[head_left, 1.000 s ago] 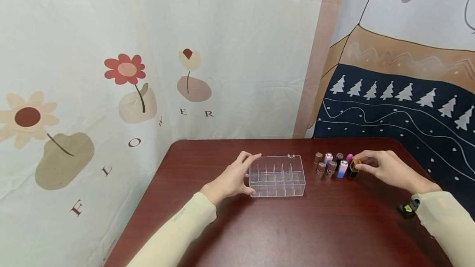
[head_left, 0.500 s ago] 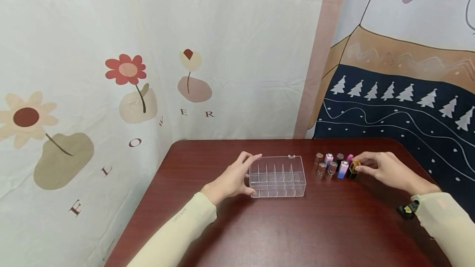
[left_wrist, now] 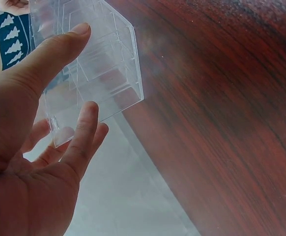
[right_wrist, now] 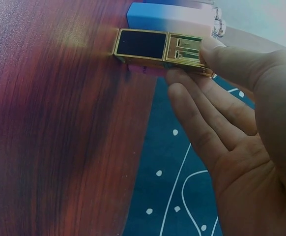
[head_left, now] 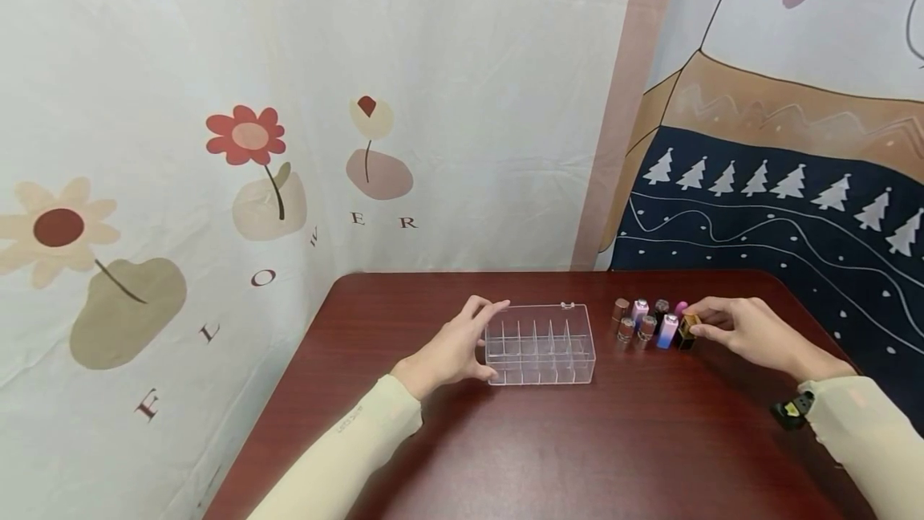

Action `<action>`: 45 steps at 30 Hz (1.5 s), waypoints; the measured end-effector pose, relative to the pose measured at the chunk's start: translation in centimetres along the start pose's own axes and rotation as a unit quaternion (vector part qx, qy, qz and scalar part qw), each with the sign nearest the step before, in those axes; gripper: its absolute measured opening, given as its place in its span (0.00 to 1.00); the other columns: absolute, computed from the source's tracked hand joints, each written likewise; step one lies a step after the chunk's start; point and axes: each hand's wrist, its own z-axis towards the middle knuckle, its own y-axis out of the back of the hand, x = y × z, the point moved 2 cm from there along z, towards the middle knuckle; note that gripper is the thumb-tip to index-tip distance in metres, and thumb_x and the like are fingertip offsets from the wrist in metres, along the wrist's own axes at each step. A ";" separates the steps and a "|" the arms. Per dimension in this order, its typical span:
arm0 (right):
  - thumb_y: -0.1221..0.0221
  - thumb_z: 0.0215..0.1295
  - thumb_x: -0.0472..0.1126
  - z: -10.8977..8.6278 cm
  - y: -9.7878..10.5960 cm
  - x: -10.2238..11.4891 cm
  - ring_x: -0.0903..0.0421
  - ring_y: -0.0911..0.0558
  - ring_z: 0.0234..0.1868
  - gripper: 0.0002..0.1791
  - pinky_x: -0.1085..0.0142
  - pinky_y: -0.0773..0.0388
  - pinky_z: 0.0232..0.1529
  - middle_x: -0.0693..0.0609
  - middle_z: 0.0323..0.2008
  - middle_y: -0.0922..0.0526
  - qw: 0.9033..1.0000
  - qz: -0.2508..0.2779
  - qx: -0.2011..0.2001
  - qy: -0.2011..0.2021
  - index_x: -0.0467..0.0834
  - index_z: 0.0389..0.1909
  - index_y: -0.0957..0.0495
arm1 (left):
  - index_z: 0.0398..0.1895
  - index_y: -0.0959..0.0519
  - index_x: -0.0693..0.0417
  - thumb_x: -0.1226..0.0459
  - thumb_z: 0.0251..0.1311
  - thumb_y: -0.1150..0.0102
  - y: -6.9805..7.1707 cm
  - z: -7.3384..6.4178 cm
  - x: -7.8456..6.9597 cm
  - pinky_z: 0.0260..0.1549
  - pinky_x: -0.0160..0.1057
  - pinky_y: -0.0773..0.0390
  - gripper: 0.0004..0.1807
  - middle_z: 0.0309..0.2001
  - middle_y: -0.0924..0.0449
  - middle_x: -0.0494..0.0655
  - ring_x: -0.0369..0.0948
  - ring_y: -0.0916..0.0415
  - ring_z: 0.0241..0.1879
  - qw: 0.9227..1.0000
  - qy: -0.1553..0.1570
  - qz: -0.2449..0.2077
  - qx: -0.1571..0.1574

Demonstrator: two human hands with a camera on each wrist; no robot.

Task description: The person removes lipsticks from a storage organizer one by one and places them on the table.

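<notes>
My left hand [head_left: 449,347] holds the left end of a clear plastic organizer box [head_left: 541,367], which stands on the table with rows of small compartments. In the left wrist view the thumb lies on one face of the box [left_wrist: 106,66] and the fingers are at its other side. To the right, my right hand [head_left: 758,335] pinches the gold upper part of a black and gold lipstick [head_left: 686,337] between thumb and fingers. The right wrist view shows this square lipstick tube [right_wrist: 142,44] beside a blue-to-pink lipstick [right_wrist: 167,15]. Whether its base touches the table is hard to tell.
Several other lipsticks stand grouped left of the right hand, among them a brown one [head_left: 626,331], a blue-pink one [head_left: 667,332] and a magenta one [head_left: 681,308]. The dark red table [head_left: 563,448] ends at a printed cloth [head_left: 491,143] behind.
</notes>
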 end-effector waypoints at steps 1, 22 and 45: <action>0.23 0.76 0.42 0.0 0.0 0.0 0.59 0.04 0.44 0.13 0.78 0.14 0.49 0.51 0.50 0.02 1.000 -0.001 0.000 0.001 0.49 0.58 0.07 | 0.94 0.38 0.49 0.71 0.49 0.05 0.0 0.0 0.0 0.54 0.44 0.05 0.69 0.76 0.31 0.60 0.52 0.03 0.49 1.000 0.000 -0.002 0.000; 0.21 0.76 0.44 -0.4 0.4 0.2 0.60 0.03 0.44 0.18 0.75 0.11 0.47 0.50 0.52 0.01 0.999 -0.007 -0.033 0.011 0.49 0.63 0.07 | 0.94 0.39 0.48 0.70 0.51 0.05 0.1 -0.1 -0.1 0.54 0.45 0.06 0.69 0.77 0.31 0.61 0.51 0.03 0.50 1.000 -0.001 -0.003 0.001; 0.24 0.79 0.46 -1.3 1.8 0.4 0.81 0.19 0.38 0.06 0.80 0.19 0.40 0.50 0.43 0.03 0.990 -0.035 -0.136 -0.018 0.51 0.50 0.07 | 0.93 0.37 0.50 0.72 0.49 0.06 0.0 -0.2 -0.1 0.53 0.45 0.05 0.68 0.75 0.31 0.57 0.51 0.03 0.49 1.000 -0.003 0.005 -0.008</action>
